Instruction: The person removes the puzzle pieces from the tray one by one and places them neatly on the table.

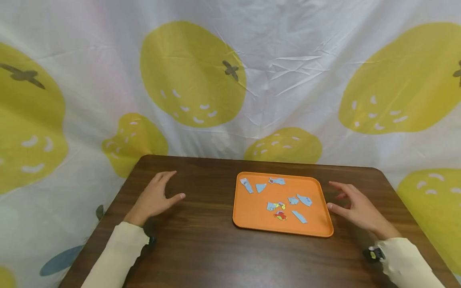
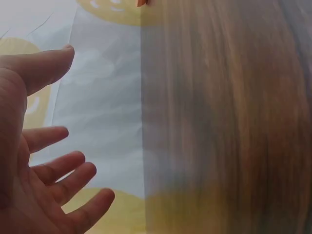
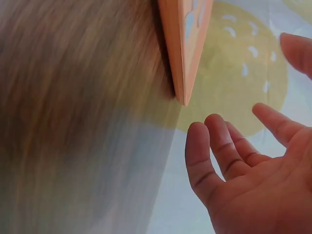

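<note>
Orange tray [image 1: 250,214] holds scattered pieces [image 1: 299,217]; right grip [image 1: 360,209] beside, left grip [image 1: 153,199] apart.

A tray [image 1: 252,212] lies on the tabletop [image 1: 201,248], right of its middle, near the far edge. Pieces [image 1: 303,200] lie on the tray: three along its far side, others from around its centre rightward. The left hand [image 1: 154,197] is near the tabletop's left edge, the right hand [image 1: 356,208] between tray and right edge. Behind the far edge hangs cloth [image 1: 288,96].
</note>
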{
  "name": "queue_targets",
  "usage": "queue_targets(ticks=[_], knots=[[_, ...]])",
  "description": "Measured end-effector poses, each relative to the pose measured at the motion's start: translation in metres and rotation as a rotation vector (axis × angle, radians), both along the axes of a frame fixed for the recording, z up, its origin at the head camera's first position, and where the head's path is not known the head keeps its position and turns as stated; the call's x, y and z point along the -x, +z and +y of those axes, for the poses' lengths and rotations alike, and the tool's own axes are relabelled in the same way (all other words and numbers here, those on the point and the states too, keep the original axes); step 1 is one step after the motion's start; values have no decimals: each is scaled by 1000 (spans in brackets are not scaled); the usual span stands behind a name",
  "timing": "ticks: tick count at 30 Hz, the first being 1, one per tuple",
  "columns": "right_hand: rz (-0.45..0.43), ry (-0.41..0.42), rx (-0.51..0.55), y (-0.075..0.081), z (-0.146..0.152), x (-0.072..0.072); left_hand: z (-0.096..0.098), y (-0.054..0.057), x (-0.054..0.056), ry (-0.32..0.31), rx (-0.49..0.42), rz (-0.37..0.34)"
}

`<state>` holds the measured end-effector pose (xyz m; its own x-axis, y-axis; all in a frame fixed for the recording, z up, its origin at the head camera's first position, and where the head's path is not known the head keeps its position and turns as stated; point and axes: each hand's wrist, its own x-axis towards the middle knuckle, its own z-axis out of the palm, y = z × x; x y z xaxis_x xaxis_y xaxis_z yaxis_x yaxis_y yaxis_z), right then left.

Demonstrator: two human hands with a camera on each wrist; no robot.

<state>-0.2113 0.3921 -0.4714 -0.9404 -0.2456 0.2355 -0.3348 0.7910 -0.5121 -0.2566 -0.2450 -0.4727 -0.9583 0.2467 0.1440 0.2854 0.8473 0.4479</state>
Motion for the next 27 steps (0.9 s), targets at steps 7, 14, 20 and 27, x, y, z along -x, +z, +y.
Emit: queue_targets(ticks=[7,14,20,27], knots=[[-102,-15,102,-5,-1,1,15,-3,6,-43,-76,8],[-178,-4,168,-14,-3,8,31,-5,12,-92,-143,15],[-287,-26,236,-18,-2,14,47,-7,20,-132,-177,-6],[-312,-18,243,-23,-3,17,63,-13,28,-161,-217,-32]])
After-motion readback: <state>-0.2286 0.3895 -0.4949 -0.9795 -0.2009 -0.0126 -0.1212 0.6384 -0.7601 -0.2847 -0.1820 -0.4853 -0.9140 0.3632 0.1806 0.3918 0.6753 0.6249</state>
